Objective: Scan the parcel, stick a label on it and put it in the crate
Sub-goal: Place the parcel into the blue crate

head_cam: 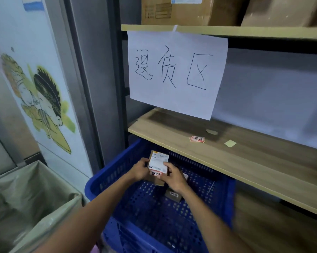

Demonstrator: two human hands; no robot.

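Wooden shelf (227,161) overhangs the far rim of the blue crate (106,181), whose perforated floor lies open toward the near wall. Above it, left hand (139,170) and right hand (174,178) pinch the parcel (158,161) by its side edges. A red label (155,173) sits at its lower edge.

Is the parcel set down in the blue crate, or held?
Held: left hand and right hand both grip the parcel inside the crate; whether it touches the floor, cannot tell.
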